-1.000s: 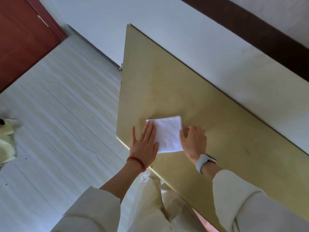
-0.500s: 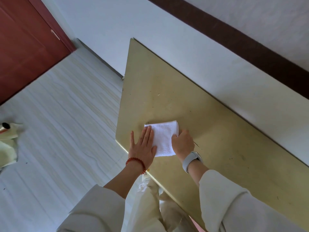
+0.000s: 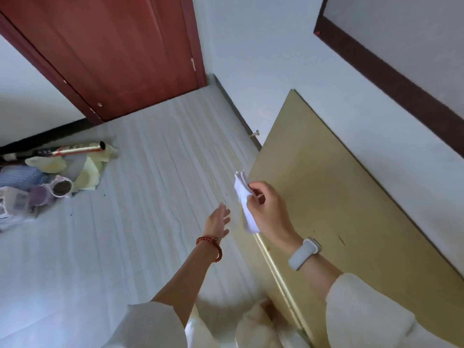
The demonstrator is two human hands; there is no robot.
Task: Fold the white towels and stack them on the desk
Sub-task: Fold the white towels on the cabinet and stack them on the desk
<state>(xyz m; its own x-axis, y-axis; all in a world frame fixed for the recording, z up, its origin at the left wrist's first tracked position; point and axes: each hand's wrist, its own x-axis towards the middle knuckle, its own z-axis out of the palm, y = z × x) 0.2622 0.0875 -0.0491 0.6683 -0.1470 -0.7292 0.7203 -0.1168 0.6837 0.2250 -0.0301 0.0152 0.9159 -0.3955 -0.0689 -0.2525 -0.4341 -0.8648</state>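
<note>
My right hand (image 3: pixel 267 209), with a grey watch on the wrist, grips a small folded white towel (image 3: pixel 244 202) and holds it in the air at the left end of the yellowish desk (image 3: pixel 339 197). The towel hangs edge-on, partly over the floor beyond the desk's corner. Left of it, my left hand (image 3: pixel 218 221), with a red bead bracelet, hovers over the floor with fingers spread and nothing in it. No other towel lies on the visible desk top.
A pile of cloths, bags and a gold tube (image 3: pixel 50 172) lies on the pale floor at the left. A red-brown door (image 3: pixel 113 54) stands at the back. The desk runs along the white wall (image 3: pixel 326 84).
My right hand has lifted the folded towel off the desk and carried it leftwards past the corner. My left hand left the towel and swung out over the floor. My view turned left.
</note>
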